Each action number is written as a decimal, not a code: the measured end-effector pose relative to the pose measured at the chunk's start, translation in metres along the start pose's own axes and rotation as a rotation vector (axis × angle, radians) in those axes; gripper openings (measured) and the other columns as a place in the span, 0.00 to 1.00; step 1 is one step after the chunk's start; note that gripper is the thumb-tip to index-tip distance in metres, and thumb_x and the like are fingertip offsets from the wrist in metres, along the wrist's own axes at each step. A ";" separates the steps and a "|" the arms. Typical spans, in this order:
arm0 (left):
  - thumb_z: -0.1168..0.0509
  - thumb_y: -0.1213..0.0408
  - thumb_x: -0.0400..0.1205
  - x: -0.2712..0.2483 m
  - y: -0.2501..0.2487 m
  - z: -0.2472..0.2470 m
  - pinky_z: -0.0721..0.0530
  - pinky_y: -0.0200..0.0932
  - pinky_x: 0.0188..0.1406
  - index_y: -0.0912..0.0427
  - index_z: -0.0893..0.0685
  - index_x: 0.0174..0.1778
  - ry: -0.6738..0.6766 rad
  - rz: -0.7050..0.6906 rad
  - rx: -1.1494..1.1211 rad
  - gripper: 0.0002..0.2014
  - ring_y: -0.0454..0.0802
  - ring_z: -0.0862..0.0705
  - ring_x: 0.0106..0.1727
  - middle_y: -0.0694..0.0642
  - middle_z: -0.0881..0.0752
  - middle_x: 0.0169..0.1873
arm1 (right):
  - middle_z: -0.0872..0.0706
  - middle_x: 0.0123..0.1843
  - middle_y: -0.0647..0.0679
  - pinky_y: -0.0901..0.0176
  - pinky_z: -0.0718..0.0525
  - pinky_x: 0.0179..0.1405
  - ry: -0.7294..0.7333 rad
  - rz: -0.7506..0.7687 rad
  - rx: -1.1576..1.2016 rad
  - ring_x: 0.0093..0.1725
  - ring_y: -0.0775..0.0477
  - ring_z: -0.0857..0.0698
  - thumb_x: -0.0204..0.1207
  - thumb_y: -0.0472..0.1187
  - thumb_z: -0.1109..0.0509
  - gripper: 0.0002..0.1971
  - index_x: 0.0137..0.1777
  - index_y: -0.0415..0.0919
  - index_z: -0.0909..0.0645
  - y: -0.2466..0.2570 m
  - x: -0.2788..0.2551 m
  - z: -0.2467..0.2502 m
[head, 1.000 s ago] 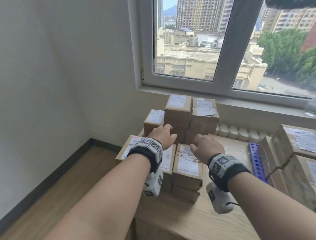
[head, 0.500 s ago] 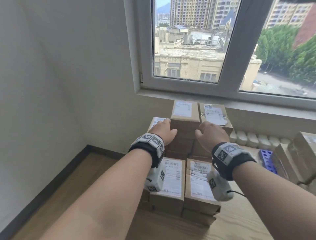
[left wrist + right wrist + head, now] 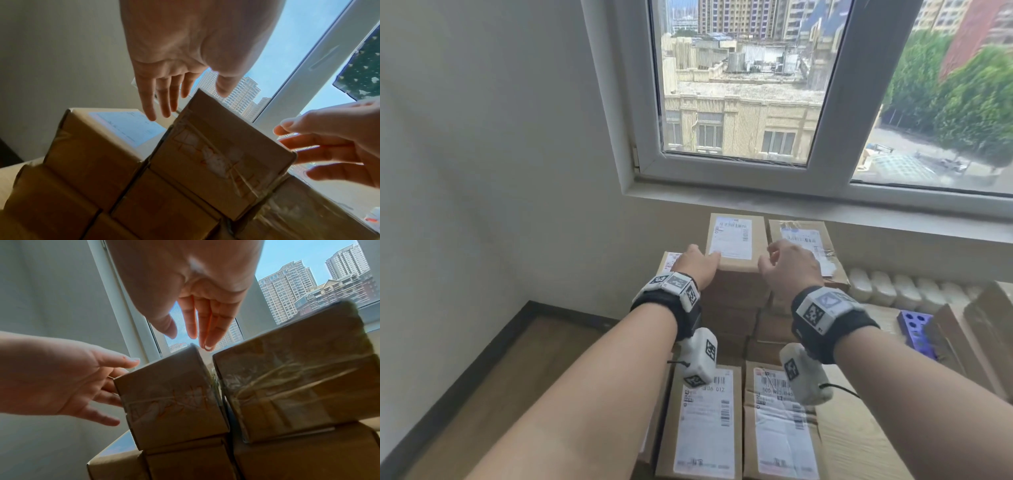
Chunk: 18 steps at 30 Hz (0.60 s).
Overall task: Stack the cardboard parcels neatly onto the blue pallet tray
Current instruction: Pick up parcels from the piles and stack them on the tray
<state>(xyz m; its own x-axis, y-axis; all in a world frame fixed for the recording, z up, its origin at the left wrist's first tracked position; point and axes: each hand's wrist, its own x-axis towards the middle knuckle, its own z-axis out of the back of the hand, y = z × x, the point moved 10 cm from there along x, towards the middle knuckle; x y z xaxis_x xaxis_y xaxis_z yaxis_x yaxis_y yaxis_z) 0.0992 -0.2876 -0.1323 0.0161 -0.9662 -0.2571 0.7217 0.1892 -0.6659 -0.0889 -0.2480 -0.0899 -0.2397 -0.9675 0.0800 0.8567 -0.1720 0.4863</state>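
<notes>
Brown cardboard parcels with white labels are stacked below the window. My left hand is at the left side of the top parcel of the tall stack, and my right hand is at its right side. In the left wrist view the left hand's fingers are straight, beside the parcel. In the right wrist view the right hand's straight fingers point into the gap between this parcel and its neighbour. Neither hand grips anything; I cannot tell whether they touch. Part of the blue pallet tray shows at the right.
Two labelled parcels lie side by side in front, under my wrists. A lower parcel sits left of the tall stack. More boxes stand at the right edge. The white wall is on the left and the window sill just behind the stack.
Both hands have risen from the front of the pile to the top parcel of the tall stack. The view has moved closer and tilted up.
</notes>
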 end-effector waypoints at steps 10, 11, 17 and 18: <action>0.45 0.43 0.85 0.010 0.018 -0.014 0.22 0.53 0.69 0.63 0.23 0.74 0.066 0.089 -0.235 0.30 0.61 0.19 0.66 0.60 0.18 0.67 | 0.12 0.59 0.44 0.46 0.17 0.61 0.007 0.025 0.034 0.57 0.42 0.15 0.81 0.49 0.37 0.21 0.70 0.42 0.23 0.012 0.001 -0.015; 0.45 0.43 0.84 0.010 0.020 -0.012 0.20 0.55 0.68 0.62 0.22 0.73 0.058 0.088 -0.254 0.30 0.61 0.18 0.64 0.60 0.17 0.66 | 0.13 0.60 0.44 0.46 0.17 0.62 0.013 0.026 0.049 0.58 0.42 0.15 0.81 0.49 0.37 0.22 0.72 0.42 0.24 0.013 -0.002 -0.016; 0.43 0.42 0.68 0.009 0.045 -0.007 0.18 0.63 0.64 0.58 0.23 0.70 0.024 0.085 -0.360 0.36 0.62 0.17 0.63 0.59 0.17 0.63 | 0.13 0.61 0.46 0.46 0.19 0.64 0.042 0.040 0.151 0.61 0.42 0.16 0.77 0.46 0.28 0.30 0.78 0.45 0.31 0.021 -0.019 -0.023; 0.41 0.45 0.69 -0.003 0.043 0.001 0.18 0.63 0.65 0.59 0.24 0.70 0.006 0.085 -0.402 0.34 0.62 0.18 0.63 0.60 0.18 0.64 | 0.13 0.60 0.46 0.48 0.19 0.64 0.036 0.054 0.159 0.60 0.43 0.17 0.76 0.45 0.27 0.30 0.78 0.45 0.30 0.024 -0.023 -0.022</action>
<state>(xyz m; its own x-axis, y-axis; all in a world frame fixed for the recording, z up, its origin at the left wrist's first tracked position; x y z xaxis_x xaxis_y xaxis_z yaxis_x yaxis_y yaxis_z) 0.1308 -0.2770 -0.1596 0.0589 -0.9436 -0.3259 0.3903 0.3222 -0.8624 -0.0525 -0.2344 -0.0989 -0.1765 -0.9810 0.0804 0.7840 -0.0907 0.6141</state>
